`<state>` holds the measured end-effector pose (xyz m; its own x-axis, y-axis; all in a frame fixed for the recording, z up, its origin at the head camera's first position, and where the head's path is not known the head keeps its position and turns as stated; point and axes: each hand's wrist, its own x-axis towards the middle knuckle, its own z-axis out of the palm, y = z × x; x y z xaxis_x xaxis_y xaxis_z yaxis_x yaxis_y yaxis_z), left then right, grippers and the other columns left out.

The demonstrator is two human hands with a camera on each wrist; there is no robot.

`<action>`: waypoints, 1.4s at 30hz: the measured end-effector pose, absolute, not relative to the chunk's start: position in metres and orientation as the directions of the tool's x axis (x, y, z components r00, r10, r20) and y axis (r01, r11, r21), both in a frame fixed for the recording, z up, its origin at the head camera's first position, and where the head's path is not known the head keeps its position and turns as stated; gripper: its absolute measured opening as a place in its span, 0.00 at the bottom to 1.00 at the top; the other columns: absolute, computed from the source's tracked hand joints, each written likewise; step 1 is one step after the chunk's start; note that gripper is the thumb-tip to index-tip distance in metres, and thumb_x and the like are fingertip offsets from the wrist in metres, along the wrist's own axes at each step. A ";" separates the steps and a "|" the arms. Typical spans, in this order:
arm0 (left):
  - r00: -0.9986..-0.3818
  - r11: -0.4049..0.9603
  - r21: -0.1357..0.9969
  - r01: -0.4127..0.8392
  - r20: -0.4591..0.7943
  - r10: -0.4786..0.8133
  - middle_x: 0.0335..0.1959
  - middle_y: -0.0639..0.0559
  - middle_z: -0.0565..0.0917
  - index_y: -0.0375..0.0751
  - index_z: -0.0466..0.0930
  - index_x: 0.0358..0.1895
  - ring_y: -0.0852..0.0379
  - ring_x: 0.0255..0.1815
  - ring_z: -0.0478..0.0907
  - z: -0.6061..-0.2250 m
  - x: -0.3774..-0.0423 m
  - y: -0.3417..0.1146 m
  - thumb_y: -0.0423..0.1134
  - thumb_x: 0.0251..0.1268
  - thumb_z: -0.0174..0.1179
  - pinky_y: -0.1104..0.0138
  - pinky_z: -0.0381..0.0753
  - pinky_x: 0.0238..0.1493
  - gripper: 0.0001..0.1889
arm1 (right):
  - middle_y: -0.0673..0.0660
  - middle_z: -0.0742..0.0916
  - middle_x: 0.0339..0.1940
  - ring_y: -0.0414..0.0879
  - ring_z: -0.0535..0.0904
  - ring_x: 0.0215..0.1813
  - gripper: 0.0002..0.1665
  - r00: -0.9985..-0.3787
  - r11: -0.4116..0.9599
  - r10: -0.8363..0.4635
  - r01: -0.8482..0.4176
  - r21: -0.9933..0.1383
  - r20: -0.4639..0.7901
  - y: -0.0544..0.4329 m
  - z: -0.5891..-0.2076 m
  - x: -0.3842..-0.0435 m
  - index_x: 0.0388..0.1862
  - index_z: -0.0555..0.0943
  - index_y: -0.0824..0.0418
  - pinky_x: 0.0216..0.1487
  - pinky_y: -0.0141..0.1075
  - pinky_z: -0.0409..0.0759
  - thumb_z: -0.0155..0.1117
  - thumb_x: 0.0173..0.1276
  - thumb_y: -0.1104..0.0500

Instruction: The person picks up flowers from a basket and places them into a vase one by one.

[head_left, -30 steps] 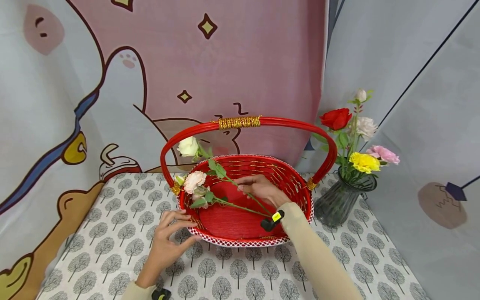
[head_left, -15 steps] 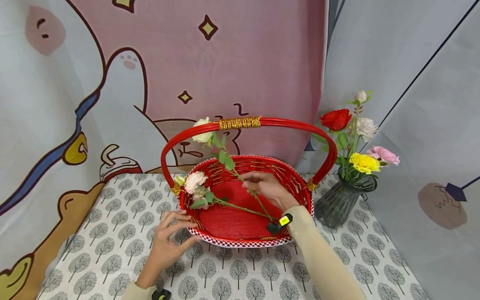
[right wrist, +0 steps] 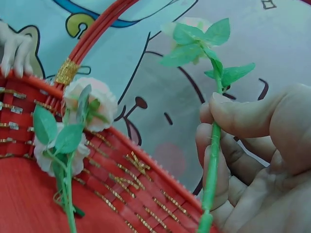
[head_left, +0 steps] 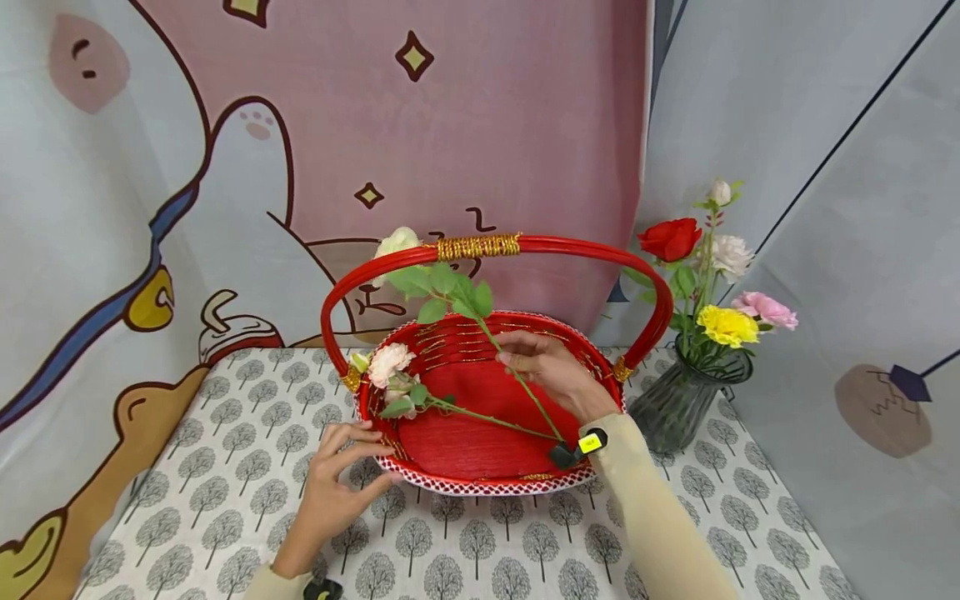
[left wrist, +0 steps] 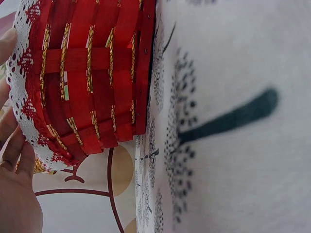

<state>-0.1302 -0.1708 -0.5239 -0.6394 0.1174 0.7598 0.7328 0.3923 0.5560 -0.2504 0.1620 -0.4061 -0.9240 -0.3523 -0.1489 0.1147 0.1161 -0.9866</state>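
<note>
A red woven basket (head_left: 487, 485) with an arched handle and a lace-trimmed rim stands on the table. My left hand (head_left: 337, 479) holds its front-left rim, fingertips over the edge; the left wrist view shows fingers against the lace (left wrist: 35, 119). Over the basket, my right hand (head_left: 551, 375) pinches the green stem (right wrist: 210, 170) of a white rose (head_left: 397, 242) between thumb and fingers. The bloom is up behind the handle's left side, partly hidden by it and by leaves. A spray of pale pink flowers (head_left: 390, 365) lies inside the basket, heads at the left.
To the basket's right, a dark glass vase (head_left: 667, 408) holds several flowers, among them a red rose (head_left: 671, 239) and a yellow carnation (head_left: 727, 326). The handle (head_left: 592, 247) arches over the work area. A tree-print cloth (head_left: 480, 542) covers the table; a cartoon curtain (head_left: 525, 125) hangs behind.
My right hand has moved slightly to the right with the white rose, whose bloom has risen from the handle's left side and turned, leaves now toward the camera. My left hand stays put.
</note>
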 end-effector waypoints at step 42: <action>-0.646 0.380 0.568 0.730 0.756 0.111 0.45 0.42 0.86 0.45 0.90 0.40 0.44 0.57 0.74 -0.525 -0.129 -0.172 0.35 0.31 0.85 0.70 0.65 0.70 0.24 | 0.57 0.86 0.46 0.51 0.83 0.41 0.15 -0.975 0.442 -0.217 -0.134 -0.887 0.040 0.235 -0.378 -0.157 0.55 0.84 0.52 0.39 0.42 0.82 0.70 0.71 0.57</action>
<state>-0.1294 -0.1716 -0.5251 -0.6456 0.1109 0.7556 0.7300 0.3801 0.5680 -0.1572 0.2352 -0.3784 -0.9753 -0.2171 0.0396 -0.1344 0.4421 -0.8868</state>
